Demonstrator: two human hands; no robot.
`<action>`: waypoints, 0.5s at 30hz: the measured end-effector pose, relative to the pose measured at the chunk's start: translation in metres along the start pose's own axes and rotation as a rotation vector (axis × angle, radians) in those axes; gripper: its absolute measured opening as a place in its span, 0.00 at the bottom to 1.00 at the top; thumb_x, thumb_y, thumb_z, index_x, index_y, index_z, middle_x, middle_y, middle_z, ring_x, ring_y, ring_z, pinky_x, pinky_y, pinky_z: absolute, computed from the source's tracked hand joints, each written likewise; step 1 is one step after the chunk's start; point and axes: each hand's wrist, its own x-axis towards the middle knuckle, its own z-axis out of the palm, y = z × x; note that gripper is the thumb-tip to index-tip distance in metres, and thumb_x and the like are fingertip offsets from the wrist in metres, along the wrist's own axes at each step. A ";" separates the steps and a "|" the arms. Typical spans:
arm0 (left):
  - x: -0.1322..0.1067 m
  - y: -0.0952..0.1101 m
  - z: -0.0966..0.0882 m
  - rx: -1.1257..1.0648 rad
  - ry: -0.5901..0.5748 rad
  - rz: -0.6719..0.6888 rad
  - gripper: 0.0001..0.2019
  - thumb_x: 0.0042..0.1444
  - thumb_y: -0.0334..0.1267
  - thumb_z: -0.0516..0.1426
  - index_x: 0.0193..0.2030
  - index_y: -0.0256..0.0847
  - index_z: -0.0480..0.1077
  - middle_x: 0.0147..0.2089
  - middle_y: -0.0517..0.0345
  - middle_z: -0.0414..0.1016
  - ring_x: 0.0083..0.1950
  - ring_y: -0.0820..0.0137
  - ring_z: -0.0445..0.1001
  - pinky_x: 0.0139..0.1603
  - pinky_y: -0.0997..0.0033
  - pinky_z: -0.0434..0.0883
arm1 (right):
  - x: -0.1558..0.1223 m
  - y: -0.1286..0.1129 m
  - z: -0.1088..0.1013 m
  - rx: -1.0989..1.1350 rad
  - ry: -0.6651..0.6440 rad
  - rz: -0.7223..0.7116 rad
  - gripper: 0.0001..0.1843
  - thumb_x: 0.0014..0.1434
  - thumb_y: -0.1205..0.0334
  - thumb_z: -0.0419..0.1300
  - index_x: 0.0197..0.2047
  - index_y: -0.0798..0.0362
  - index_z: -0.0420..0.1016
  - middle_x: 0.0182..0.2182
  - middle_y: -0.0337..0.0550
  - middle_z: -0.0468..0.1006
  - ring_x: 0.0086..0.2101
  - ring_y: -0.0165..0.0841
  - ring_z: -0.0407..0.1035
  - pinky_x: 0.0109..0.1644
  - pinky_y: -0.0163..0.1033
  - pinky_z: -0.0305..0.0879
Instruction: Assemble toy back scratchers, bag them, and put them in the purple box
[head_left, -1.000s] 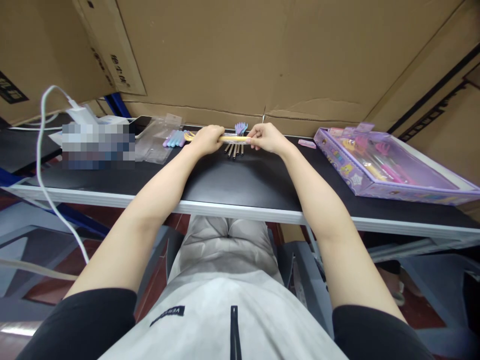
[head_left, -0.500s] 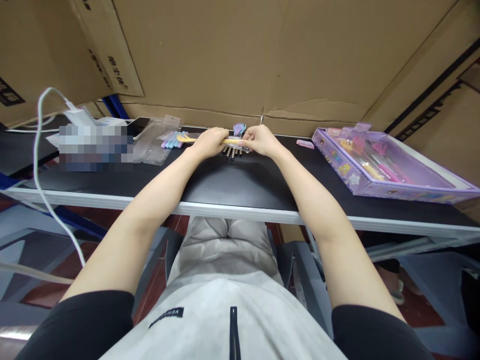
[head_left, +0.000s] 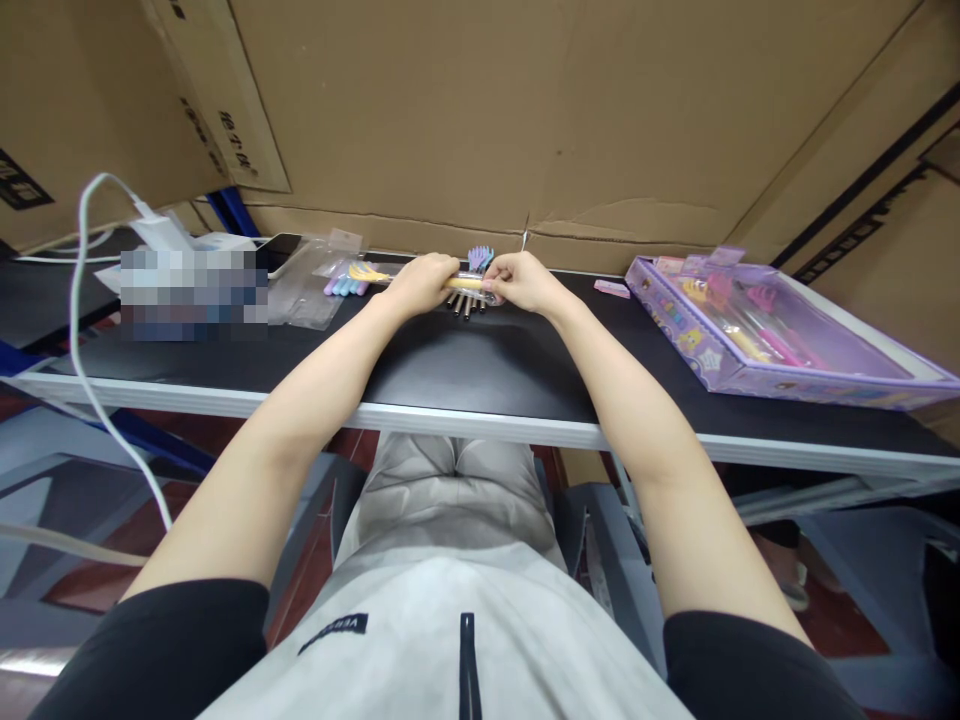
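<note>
A yellow back scratcher (head_left: 466, 283) with a claw-shaped end lies sideways between my hands, in a clear plastic sleeve. My left hand (head_left: 424, 283) is closed around its middle, with the yellow claw showing to the left. At the other end, my right hand (head_left: 525, 281) pinches the tip of the sleeved handle. Just behind and below, purple and blue claw ends (head_left: 480, 258) and several dark metal rods (head_left: 466, 305) rest on the black table, partly hidden by my hands. Pastel handle ends (head_left: 343, 282) in purple and teal lie beyond my left wrist.
To the right is an open purple display box (head_left: 787, 375) holding pink and yellow back scratchers. A small pink card (head_left: 611, 289) lies beside it. Clear plastic bags (head_left: 307, 290) and a white cable (head_left: 75, 290) are on the left. Cardboard (head_left: 480, 120) walls the back.
The yellow back scratcher has turned slightly in my hands, its claw now showing flatter and a little further left. Both hands stay in nearly the same place.
</note>
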 end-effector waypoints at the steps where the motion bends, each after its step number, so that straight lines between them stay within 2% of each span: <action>1: 0.000 0.000 0.000 -0.001 -0.003 0.000 0.14 0.60 0.27 0.54 0.48 0.36 0.77 0.49 0.39 0.82 0.55 0.50 0.79 0.52 0.59 0.71 | 0.000 0.001 0.000 -0.002 0.002 -0.002 0.21 0.55 0.45 0.77 0.31 0.53 0.77 0.22 0.39 0.76 0.28 0.32 0.71 0.37 0.38 0.67; 8: 0.000 -0.002 0.001 -0.017 0.010 0.006 0.13 0.60 0.27 0.54 0.47 0.38 0.77 0.48 0.40 0.82 0.54 0.50 0.79 0.52 0.59 0.71 | 0.000 0.001 -0.001 0.004 -0.002 -0.010 0.20 0.55 0.45 0.76 0.32 0.53 0.80 0.22 0.39 0.76 0.28 0.33 0.70 0.38 0.38 0.68; 15: 0.001 -0.002 0.002 -0.017 0.024 0.020 0.12 0.59 0.26 0.54 0.46 0.37 0.77 0.47 0.40 0.82 0.52 0.51 0.79 0.50 0.60 0.71 | 0.000 0.002 0.001 0.033 0.011 -0.029 0.16 0.58 0.50 0.75 0.32 0.54 0.82 0.22 0.39 0.76 0.27 0.32 0.70 0.38 0.39 0.69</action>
